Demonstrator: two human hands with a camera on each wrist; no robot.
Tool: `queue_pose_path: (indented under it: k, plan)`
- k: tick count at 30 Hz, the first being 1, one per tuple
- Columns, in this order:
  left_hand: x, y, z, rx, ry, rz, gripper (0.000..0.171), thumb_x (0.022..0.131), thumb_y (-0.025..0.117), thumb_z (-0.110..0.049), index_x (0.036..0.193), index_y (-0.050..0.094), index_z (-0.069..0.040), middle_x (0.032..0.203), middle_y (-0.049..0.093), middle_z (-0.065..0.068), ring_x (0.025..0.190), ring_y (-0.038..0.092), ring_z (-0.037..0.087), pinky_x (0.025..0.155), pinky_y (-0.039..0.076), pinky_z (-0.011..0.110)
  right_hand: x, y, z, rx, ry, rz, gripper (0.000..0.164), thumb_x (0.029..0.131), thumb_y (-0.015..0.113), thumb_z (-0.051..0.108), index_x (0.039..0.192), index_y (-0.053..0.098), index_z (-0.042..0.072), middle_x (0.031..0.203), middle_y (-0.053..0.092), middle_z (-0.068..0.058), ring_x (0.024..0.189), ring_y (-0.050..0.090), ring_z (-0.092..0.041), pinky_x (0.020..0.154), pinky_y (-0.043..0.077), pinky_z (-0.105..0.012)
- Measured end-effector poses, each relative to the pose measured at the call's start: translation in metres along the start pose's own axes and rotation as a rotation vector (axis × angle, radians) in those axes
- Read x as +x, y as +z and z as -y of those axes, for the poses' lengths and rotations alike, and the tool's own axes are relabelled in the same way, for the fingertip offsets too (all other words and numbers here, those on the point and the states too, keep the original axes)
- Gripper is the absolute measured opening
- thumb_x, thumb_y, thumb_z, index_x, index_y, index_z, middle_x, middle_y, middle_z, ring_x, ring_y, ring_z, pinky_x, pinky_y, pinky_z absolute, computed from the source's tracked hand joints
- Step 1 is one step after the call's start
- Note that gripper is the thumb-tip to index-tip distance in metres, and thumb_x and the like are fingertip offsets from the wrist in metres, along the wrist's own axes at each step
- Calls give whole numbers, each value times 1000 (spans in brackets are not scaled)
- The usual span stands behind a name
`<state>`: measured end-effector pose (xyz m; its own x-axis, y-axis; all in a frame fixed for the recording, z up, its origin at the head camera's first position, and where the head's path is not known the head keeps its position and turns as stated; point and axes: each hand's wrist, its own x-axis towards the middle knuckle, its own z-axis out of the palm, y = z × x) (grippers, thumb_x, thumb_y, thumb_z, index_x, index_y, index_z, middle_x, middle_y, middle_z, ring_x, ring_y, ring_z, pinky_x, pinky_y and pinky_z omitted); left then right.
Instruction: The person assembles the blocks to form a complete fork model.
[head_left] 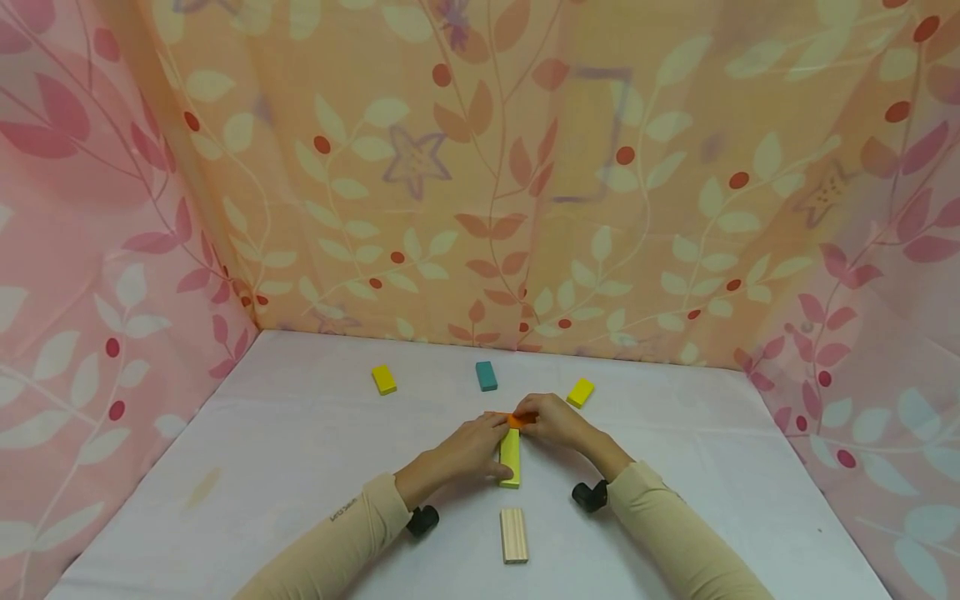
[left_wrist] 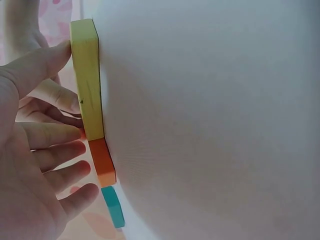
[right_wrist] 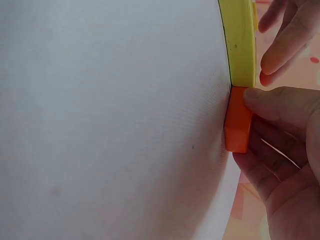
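A long yellow-green block (head_left: 510, 458) lies on the white table, its far end against an orange block (right_wrist: 237, 120) laid crosswise. My right hand (head_left: 557, 421) pinches the orange block, thumb on its near side and fingers round its end in the right wrist view. Along the left side of the yellow-green block is my left hand (head_left: 467, 446). Its thumb (left_wrist: 52, 57) touches that block close to the near end, while the fingers stretch out, fairly straight, towards the joint between the two blocks. Part of the orange block is hidden by the hands in the head view.
Nearer the body lies a plain wooden block (head_left: 514, 536). Beyond the hands are a teal block (head_left: 486, 376), a yellow block (head_left: 384, 379) to its left and another yellow block (head_left: 581, 392) right of it. Patterned cloth (head_left: 480, 167) walls the table's back and sides.
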<state>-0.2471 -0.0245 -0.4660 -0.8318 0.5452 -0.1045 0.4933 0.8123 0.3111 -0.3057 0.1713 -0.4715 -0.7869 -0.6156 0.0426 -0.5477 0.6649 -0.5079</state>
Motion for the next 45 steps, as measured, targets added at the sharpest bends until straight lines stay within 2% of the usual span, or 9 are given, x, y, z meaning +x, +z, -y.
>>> queue_pose_path:
  k: [10,16,37,45]
  plan:
    - [0,-1,0,-14,-7,24,80,80,76,-49,143,48,-7,151,45,6,140,41,24,114,37,44,-2,2,-2,-7,-21,-21,22,87,72,10,108,73,4,106,72,-6,100,66,-22,93,54,-39]
    - [1,-2,1,8,8,19,77,81,75,-49,141,51,-7,150,46,5,138,42,21,111,39,43,-3,2,-1,14,2,-22,22,87,72,10,108,73,4,107,72,-6,100,66,-22,93,54,-39]
    - [3,-2,0,43,-8,16,75,82,73,-52,140,52,-9,151,46,3,142,39,22,111,39,46,-2,1,3,42,69,-10,23,88,71,11,110,73,5,108,71,-5,103,64,-21,95,53,-40]
    - [4,1,2,39,-7,17,75,81,73,-53,140,53,-10,150,47,3,141,40,23,111,39,47,-3,3,1,21,41,-23,23,87,72,12,109,73,4,107,71,-6,101,64,-21,94,54,-39]
